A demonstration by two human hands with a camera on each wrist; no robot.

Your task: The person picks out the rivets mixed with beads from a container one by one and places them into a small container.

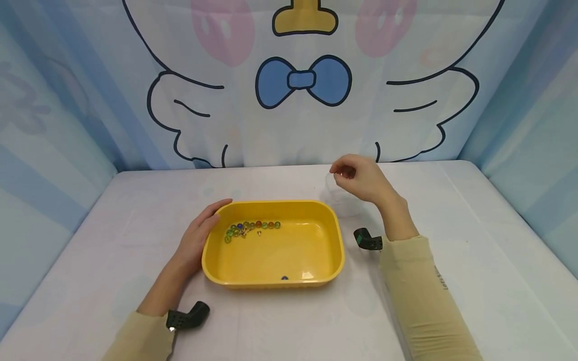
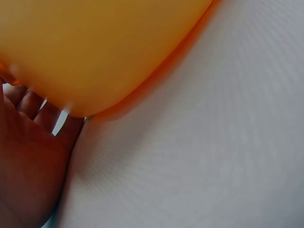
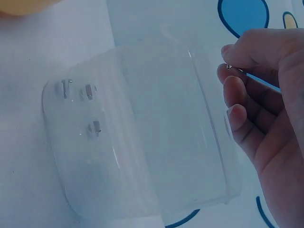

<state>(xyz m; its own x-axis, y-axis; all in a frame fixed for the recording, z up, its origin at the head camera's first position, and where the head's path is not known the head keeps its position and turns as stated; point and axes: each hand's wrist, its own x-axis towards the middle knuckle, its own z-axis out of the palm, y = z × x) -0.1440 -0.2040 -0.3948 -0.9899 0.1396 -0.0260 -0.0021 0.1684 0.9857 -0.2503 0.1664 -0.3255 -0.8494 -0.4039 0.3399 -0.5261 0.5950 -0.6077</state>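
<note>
Pinched a tiny metal piece [image 3: 228, 66] beside a clear container [image 3: 156, 123]

Clamped the piece between thumb and forefinger of the right hand [image 1: 363, 179], near the container's rim; couldn't make out its exact shape. Saw a few metal bits [image 3: 90, 92] inside the container, left of that hand. Rested the left hand [image 1: 197, 235], fingers extended, against the outside of the yellow tray [image 1: 271, 256]. Spotted marbles [image 1: 252, 225] and gold-coloured bits [image 1: 259, 233] in the tray, right of the left hand.

Tray [image 1: 293, 248] on table [image 1: 271, 326], marbles [image 1: 259, 224] along its back left, bits [image 1: 259, 233] beside them, lone marble [image 1: 284, 278] by front rim, left hand [image 1: 198, 235] against left side, cup [image 3: 166, 128] behind right corner, three bits inside, right hand [image 1: 361, 180] at cup mouth, curtain [image 1: 302, 135] behind table.
</note>
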